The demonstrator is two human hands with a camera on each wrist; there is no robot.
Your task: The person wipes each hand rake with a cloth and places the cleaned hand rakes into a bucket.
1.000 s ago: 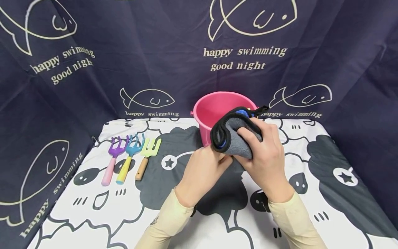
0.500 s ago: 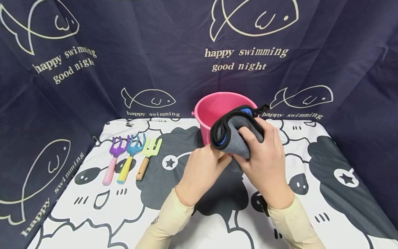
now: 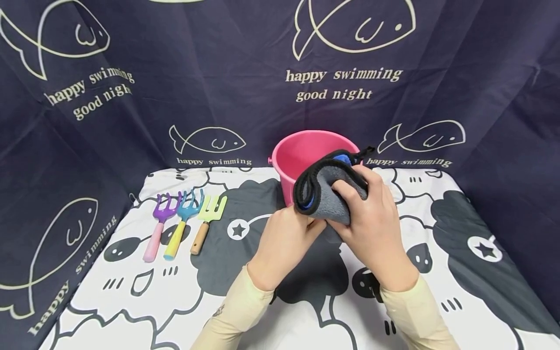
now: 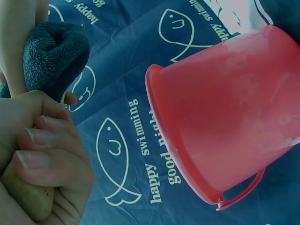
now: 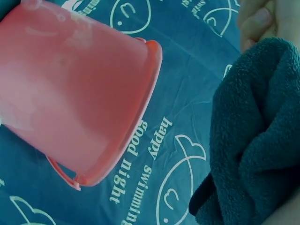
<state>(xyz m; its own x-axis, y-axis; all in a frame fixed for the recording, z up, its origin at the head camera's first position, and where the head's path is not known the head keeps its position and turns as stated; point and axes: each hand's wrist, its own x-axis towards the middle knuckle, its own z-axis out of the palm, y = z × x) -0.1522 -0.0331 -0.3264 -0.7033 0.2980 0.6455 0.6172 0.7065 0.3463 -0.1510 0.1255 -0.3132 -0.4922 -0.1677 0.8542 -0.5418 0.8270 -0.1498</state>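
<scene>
Head and left wrist views: a pink bucket (image 3: 298, 151) stands beyond the right hand (image 3: 377, 226), which grips a gray cloth (image 3: 327, 208). The cloth sits just right of the left hand (image 3: 284, 237), which clasps a tan handle (image 4: 32, 199) — long axis apparently toward the cloth, far end hidden. Both grips match the earlier frame.

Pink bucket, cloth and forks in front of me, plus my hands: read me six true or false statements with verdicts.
1. The pink bucket stands upright. True.
2. The right hand grips the gray cloth. True.
3. The cloth lies spread out flat. False: it is bunched in that hand.
4. The left hand is empty. False: it grips a tan handle-like piece.
5. Three forks lie side by side. True.
6. They lie right of the bucket. False: they lie to its left.
</scene>
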